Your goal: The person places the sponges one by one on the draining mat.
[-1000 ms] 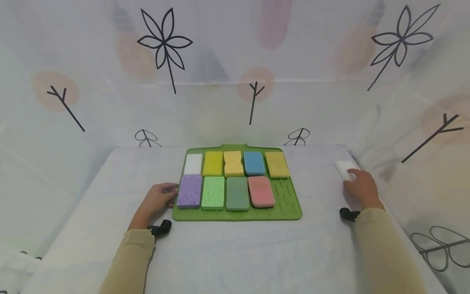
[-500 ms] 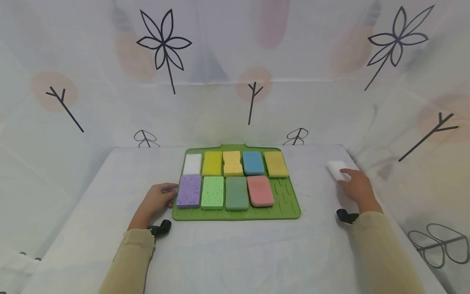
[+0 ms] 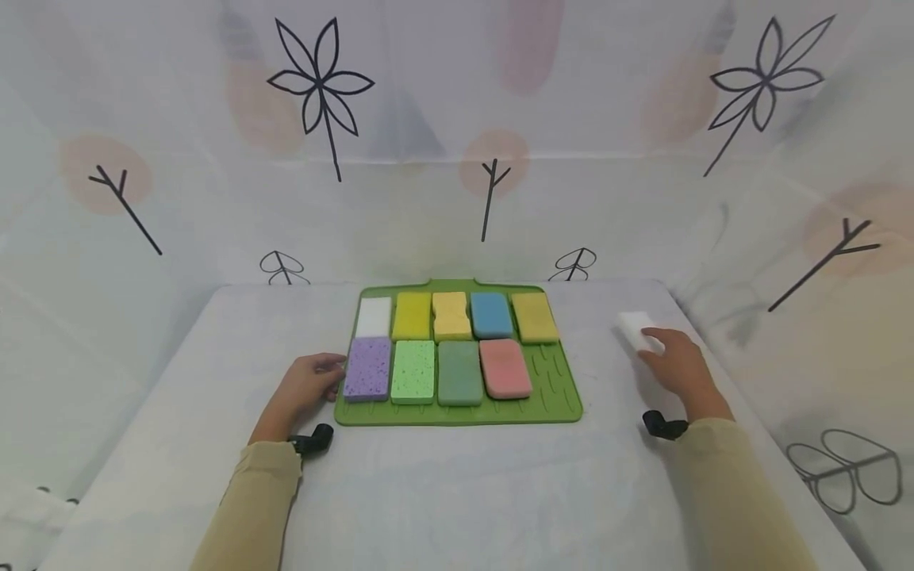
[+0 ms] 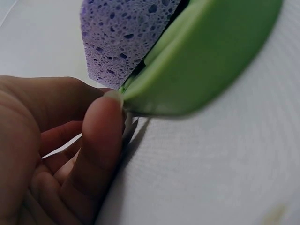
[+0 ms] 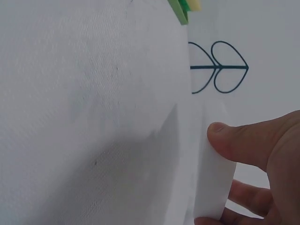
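My right hand [image 3: 677,365] grips a white sponge [image 5: 213,183] between thumb and fingers, to the right of a green ridged mat [image 3: 457,416]. In the right wrist view the thumb lies on the sponge's near face and a shadow falls on the cloth beside it. With thumb and fingers, my left hand [image 3: 307,390] pinches the mat's left edge next to a porous purple sponge [image 4: 122,42]. Front row: the purple sponge, a speckled light green sponge [image 3: 412,373], a dark green sponge [image 3: 460,373] and a pink sponge [image 3: 505,369]. Bare ridges show right of the pink one.
The mat's back row holds another white sponge [image 3: 374,318], a bright yellow sponge [image 3: 412,316], a notched pale yellow sponge [image 3: 451,316], a blue sponge [image 3: 491,316] and a tan-yellow sponge [image 3: 535,318]. White cloth [image 3: 457,500] covers the table. Patterned fabric [image 3: 428,214] walls the back and sides.
The right hand has moved left toward the mat, carrying the white sponge with it. My left hand stays at the mat's left edge.
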`<state>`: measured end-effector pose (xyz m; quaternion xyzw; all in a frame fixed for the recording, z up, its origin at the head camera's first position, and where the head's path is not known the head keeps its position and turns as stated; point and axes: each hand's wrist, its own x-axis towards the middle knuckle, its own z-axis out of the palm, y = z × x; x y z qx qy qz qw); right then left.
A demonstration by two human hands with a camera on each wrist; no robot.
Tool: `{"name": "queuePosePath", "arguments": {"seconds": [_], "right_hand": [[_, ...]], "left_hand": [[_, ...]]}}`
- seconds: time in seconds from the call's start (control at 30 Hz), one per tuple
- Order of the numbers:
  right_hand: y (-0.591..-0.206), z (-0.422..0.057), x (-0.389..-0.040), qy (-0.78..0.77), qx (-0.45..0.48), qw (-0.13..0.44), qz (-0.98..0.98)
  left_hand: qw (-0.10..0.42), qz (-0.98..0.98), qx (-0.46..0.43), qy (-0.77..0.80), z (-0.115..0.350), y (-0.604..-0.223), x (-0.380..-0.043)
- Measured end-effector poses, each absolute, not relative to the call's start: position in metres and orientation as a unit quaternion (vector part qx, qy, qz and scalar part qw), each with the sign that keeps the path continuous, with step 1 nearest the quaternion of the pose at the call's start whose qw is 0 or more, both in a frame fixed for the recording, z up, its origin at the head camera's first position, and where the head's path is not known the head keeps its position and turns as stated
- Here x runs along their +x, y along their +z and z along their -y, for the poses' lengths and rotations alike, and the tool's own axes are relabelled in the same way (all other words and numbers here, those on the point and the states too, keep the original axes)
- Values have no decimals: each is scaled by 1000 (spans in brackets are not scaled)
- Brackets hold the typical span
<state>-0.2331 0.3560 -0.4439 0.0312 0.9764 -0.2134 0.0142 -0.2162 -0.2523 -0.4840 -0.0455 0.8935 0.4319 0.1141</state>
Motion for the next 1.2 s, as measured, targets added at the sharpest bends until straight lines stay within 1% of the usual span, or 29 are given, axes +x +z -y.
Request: {"name": "queuePosePath", "arguments": {"seconds": [0.17,0.53,1.2], "right_hand": [[-445,-346,-229,-202,18,23,-979],[-444,-325,-220,-207,-2,6,-978],[-440,-297,-207,-223,-30,11,-974]], "left_hand": [[120,-889,-56,439,252,-485,-214],[114,-884,-46,451,251,-484,-214],[111,-890,-46,439,251,-486,-216]]}}
